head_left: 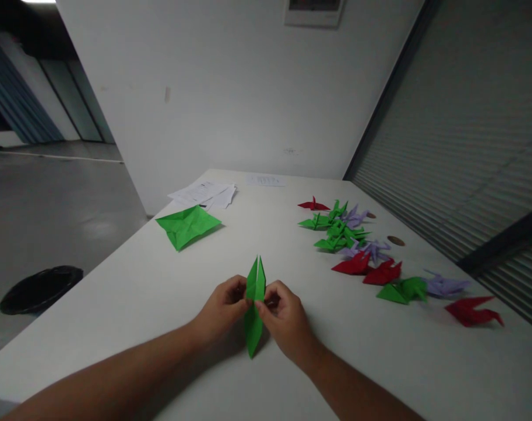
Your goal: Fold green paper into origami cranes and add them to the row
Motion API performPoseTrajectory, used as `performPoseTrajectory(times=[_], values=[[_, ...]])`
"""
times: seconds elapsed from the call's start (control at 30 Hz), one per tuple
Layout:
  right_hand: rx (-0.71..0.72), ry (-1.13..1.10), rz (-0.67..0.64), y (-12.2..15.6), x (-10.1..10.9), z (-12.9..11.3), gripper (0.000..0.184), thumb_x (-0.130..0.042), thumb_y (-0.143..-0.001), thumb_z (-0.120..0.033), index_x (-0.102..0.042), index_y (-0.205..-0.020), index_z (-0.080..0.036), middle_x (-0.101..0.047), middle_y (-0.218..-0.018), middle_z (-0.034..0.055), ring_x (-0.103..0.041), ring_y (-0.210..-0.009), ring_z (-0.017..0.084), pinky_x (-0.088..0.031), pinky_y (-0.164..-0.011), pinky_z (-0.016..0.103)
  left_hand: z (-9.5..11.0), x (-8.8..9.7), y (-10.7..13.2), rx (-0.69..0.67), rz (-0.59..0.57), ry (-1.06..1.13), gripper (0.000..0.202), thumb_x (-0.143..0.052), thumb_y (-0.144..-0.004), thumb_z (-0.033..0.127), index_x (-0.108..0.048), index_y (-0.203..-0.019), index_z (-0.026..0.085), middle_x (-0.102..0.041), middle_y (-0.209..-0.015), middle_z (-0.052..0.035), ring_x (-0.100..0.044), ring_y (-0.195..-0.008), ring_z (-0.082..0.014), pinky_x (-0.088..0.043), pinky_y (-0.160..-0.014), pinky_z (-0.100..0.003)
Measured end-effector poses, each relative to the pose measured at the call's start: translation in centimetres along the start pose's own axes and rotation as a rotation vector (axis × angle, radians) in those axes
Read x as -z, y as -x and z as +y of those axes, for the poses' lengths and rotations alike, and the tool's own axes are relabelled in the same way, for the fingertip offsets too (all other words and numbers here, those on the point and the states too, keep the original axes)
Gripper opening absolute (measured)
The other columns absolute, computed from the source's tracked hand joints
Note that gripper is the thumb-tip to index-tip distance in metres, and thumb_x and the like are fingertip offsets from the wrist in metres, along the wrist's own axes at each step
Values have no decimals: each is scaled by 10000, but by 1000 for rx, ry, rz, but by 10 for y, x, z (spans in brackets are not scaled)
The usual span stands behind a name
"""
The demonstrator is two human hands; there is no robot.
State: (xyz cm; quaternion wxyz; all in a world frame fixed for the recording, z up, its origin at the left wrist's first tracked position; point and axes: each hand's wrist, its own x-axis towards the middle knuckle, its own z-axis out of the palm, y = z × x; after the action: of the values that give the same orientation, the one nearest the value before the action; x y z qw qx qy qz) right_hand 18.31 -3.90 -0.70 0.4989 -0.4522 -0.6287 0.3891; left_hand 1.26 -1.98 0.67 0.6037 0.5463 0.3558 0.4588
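Note:
A long, narrow piece of folded green origami paper (253, 324) is held just above the white table, one tip pointing away from me and the other towards me. Its far end is split down the middle into two points. My left hand (224, 304) pinches its left edge between thumb and fingers. On the opposite edge, my right hand (287, 316) grips it the same way, the thumb lying on the front face. Both thumbs sit close together near the centre line. The fingers behind the paper are partly hidden.
A creased green sheet (188, 227) lies at the left, near printed papers (204, 193). Along the right stand several folded cranes in green, purple and red, such as a red crane (474, 311). A black bin (40, 289) is on the floor beside the table (129, 304).

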Motion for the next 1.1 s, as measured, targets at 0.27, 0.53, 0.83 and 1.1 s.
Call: performPoseTrajectory(times=[0.27, 0.53, 0.83, 1.1], values=[[-35, -147, -5, -4, 0, 3, 191, -693, -835, -262, -508, -797, -232, -550, -744, -28, -549, -685, 154, -437, -615, 262, -8, 4, -3, -11, 36, 174, 327, -873, -725, 268, -633, -927, 177, -682, -831, -17, -628, -764, -151, -477, -700, -270], [-55, -209, -45, -5, -2, 15, 205, -686, -869, -317, -512, -818, -222, -540, -756, -32, -532, -703, 148, -424, -643, 259, -9, 7, -5, 16, 128, 185, 402, -887, -684, 187, -578, -942, 196, -663, -887, 13, -622, -707, -111, -489, -646, -235], [-55, -256, -66, -5, -1, 15, 205, -693, -868, -303, -506, -838, -223, -529, -755, -37, -523, -690, 141, -416, -627, 253, -12, 11, -6, 115, 44, 248, 515, -876, -692, 180, -536, -1077, 213, -652, -736, 39, -620, -680, -130, -462, -647, -246], [-36, -272, -142, -5, -1, 11, 77, -644, -889, -266, -585, -882, -216, -581, -802, -11, -571, -739, 153, -456, -664, 268, -8, 11, -5, -12, 83, 241, 335, -811, -752, 185, -480, -796, 213, -567, -669, 71, -531, -626, -103, -384, -593, -224]])
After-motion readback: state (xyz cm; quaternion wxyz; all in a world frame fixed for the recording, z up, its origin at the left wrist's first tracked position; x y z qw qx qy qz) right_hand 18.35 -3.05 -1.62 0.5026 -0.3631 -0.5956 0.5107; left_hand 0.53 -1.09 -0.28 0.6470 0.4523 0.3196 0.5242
